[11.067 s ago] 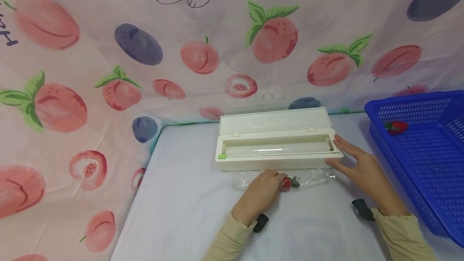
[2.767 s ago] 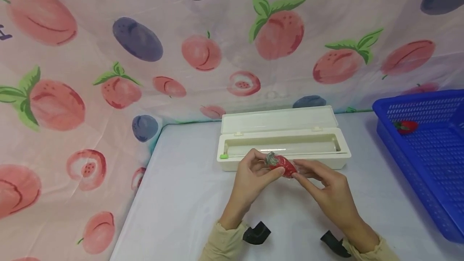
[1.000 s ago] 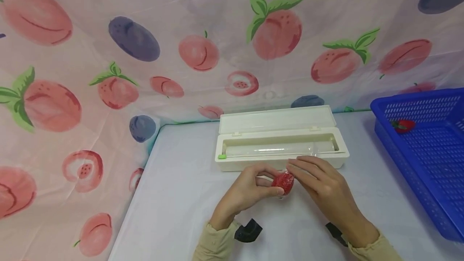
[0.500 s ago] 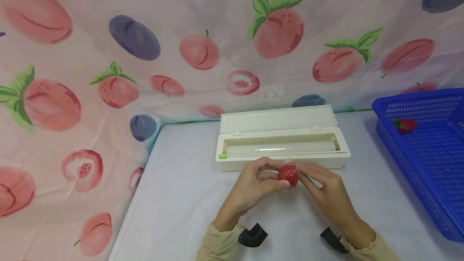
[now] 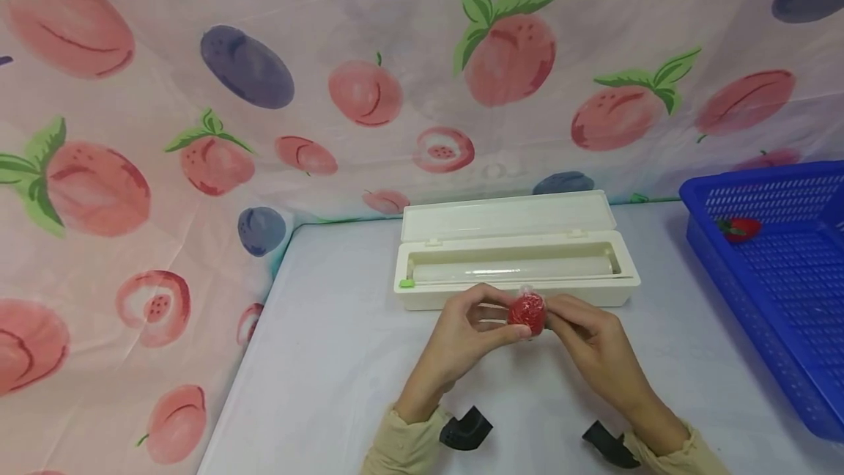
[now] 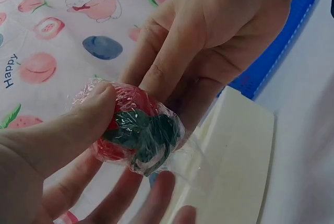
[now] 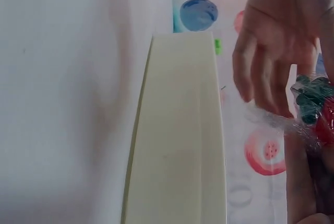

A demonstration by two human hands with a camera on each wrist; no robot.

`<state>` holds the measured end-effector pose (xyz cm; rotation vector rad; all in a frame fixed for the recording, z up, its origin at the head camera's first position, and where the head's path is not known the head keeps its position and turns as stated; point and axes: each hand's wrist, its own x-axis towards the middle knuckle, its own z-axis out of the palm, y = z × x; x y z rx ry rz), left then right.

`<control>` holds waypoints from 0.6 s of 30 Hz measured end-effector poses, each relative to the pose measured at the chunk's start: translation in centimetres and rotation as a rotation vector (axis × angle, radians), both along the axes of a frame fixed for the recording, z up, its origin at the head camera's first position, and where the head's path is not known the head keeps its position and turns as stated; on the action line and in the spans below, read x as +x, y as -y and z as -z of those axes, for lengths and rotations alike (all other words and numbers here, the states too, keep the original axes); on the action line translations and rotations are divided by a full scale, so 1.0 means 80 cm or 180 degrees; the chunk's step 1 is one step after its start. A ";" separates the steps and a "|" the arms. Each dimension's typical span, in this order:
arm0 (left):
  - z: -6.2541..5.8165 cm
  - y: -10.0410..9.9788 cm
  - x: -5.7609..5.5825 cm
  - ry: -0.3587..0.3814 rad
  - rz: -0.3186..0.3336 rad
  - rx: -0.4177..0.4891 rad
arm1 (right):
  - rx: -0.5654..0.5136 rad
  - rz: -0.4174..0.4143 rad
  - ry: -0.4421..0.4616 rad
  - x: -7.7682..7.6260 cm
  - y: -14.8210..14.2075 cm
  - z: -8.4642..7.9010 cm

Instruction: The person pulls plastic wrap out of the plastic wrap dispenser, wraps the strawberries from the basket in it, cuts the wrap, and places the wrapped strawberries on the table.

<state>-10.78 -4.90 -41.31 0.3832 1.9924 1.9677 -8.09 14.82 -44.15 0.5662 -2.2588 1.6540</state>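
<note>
Since the earliest frame, has the strawberry raised off the table and bundled in plastic film, rather than lying on a flat sheet; also has the right hand brought over to the fruit, away from the end of the white box.

Holds the strawberry in the air just in front of the white box, with its red body toward the head view and its green leaves toward the left wrist view. Pinches it between thumb and fingers of the left hand, with the lower fingers partly spread beneath. Pinches the film at the strawberry's right side with bent fingers and thumb of the right hand; cannot make out the exact fingertip contact.

Looks to be at the stage of snugging the wrap: covers body and leaves alike with crinkled film, though with a loose end trailing beside the leaves. Probably calls next for pressing that end flat with the right hand, while keeping the left pinch steady and light.

Shows behind, under an open lid, a roll inside the white box. Shows at the right a second strawberry in the blue basket, apparently unwrapped.
</note>
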 end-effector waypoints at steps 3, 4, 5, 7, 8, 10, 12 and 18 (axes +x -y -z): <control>0.000 -0.001 0.001 0.0157 0.0045 0.0108 | -0.0071 -0.0047 0.0108 -0.001 -0.001 0.000; 0.000 -0.002 0.001 0.0206 0.0059 0.0140 | -0.0095 -0.0070 0.0123 -0.001 -0.002 0.000; 0.000 -0.002 0.001 0.0245 0.0071 0.0165 | -0.0121 -0.0072 0.0136 -0.001 -0.002 0.000; 0.000 -0.003 0.001 0.0298 0.0096 0.0208 | -0.0169 -0.0063 0.0149 -0.001 -0.003 -0.001; -0.001 -0.003 0.002 0.0310 0.0102 0.0216 | -0.0186 -0.0053 0.0152 -0.002 -0.003 -0.001; -0.002 -0.004 0.003 0.0326 0.0087 0.0234 | -0.0187 -0.0006 0.0166 -0.002 -0.003 -0.001; -0.002 -0.005 0.004 0.0353 0.0029 0.0234 | -0.0126 0.0078 0.0193 -0.002 -0.003 -0.002; -0.001 -0.008 0.005 0.0383 -0.0191 0.0253 | 0.0020 0.0160 0.0394 -0.004 -0.004 0.001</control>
